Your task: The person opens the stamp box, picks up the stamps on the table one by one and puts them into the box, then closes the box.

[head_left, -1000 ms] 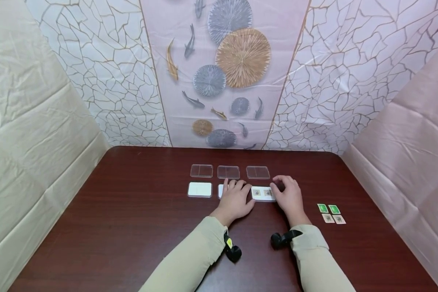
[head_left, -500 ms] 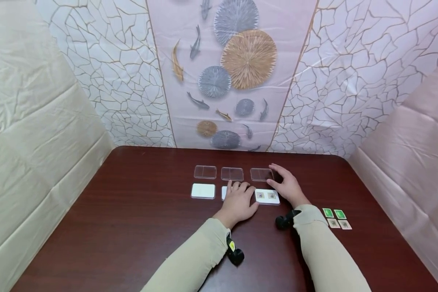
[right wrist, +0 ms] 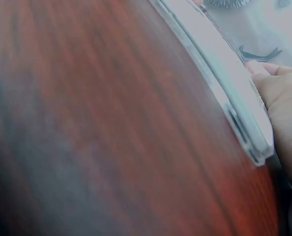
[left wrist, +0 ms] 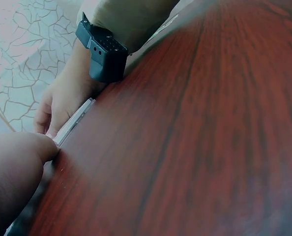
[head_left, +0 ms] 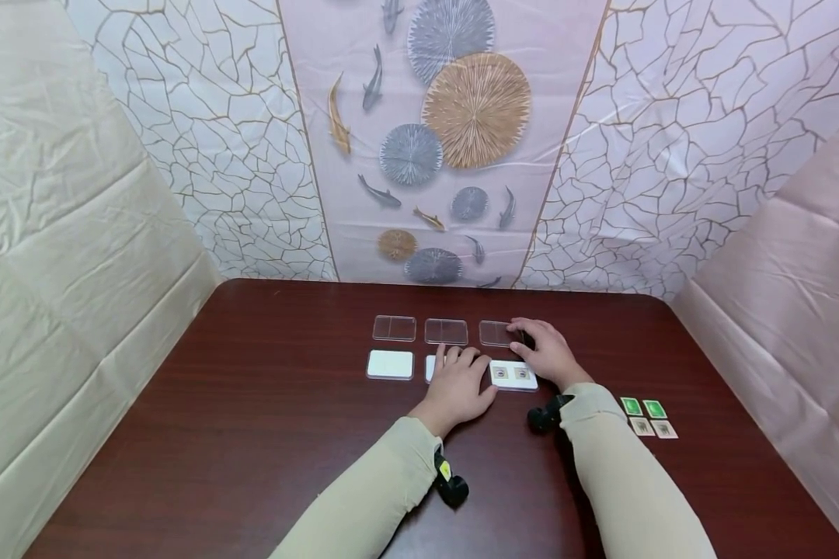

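A white rectangular case (head_left: 513, 383) with two small patterned squares on top lies between my hands. My left hand (head_left: 454, 394) rests with fingers spread over the middle white case (head_left: 429, 368), most of which it covers; its thumb and index finger are at the left end of the case with squares. Beyond that case, my right hand (head_left: 548, 355) has its thumb and fingers bent round the right end of a clear plastic lid (head_left: 492, 334), hiding that end. In the right wrist view, the white case (right wrist: 224, 69) stands in front of the right hand (right wrist: 283, 103).
Two more clear lids (head_left: 395, 328) (head_left: 446, 331) lie in the back row. A plain white case (head_left: 390, 365) is at the left. Two green cards (head_left: 631, 406) and two pale patterned cards (head_left: 663, 429) lie beside the right sleeve. Patterned cloth (head_left: 252, 155) hangs behind the table (head_left: 217, 435).
My right hand has left the right end of the case with squares and moved back to the clear lid, where its spread fingers have closed in. The left hand stays in place.
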Action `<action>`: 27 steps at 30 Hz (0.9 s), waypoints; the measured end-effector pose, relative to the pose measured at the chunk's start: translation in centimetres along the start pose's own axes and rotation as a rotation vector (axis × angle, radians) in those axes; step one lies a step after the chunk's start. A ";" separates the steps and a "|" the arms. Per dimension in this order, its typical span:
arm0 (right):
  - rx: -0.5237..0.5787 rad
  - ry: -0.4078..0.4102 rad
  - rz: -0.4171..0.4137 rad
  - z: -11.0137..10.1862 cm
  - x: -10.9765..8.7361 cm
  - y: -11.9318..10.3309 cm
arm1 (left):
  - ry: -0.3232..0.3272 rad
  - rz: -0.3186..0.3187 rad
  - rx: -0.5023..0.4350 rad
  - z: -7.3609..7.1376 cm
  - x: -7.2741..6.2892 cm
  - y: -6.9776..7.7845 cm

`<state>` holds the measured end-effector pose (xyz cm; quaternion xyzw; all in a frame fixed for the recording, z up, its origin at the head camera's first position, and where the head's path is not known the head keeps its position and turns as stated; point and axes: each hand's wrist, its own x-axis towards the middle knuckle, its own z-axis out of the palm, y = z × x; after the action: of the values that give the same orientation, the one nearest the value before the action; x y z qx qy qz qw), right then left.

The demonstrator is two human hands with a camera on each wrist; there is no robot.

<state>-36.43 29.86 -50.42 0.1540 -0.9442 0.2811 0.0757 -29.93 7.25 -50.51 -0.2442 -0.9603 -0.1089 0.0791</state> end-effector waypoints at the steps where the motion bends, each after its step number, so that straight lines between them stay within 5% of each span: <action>1: 0.010 0.004 -0.004 0.0 0.0 0.0 | -0.002 -0.001 0.000 0.0 0.0 0.0; 12: 0.241 0.063 0.026 -0.5 -0.8 0.6 | -0.007 -0.001 0.006 -0.1 0.0 0.1; 27: 0.284 0.087 0.004 -0.8 -3.5 -0.2 | 0.006 -0.003 0.014 -0.1 -0.1 0.0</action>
<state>-33.01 31.00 -50.49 0.1489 -0.8910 0.4186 0.0932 -29.85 7.22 -50.42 -0.2420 -0.9612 -0.1031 0.0835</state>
